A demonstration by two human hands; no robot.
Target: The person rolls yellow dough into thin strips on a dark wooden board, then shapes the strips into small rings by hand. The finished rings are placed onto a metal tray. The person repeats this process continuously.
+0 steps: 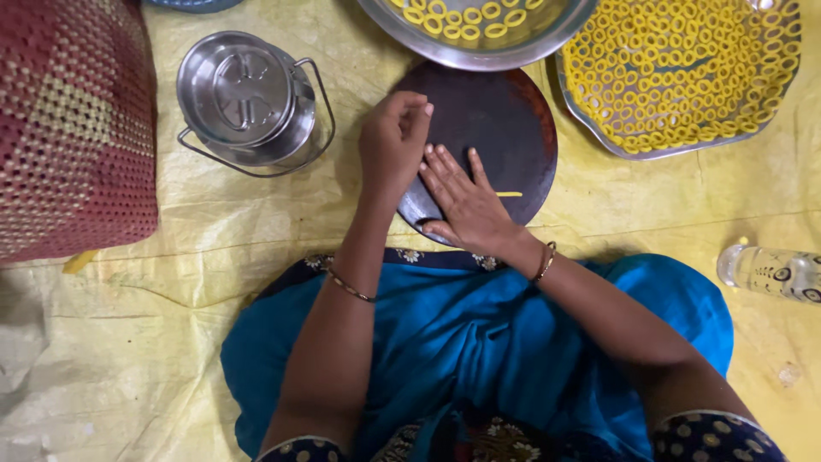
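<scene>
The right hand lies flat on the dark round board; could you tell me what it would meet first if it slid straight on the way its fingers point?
Probably the left hand, which sits just ahead of the right hand's fingertips on the dark round board. Depth is unclear, so it might pass beneath.

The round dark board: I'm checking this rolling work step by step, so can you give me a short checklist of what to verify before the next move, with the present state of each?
1. Right hand flat on the round dark board, palm down: ok.
2. Yellow dough strand lying on the board, poking out beside the right hand's fingers: ok.
3. Left hand at the board's left edge, fingers curled; whether it holds dough: cannot tell.
4. Bare board surface beyond the strand: ok.
5. Tray of yellow rings close to the board's right: ok, though nearly full.
6. Lidded steel container apart from both hands: ok.
</scene>
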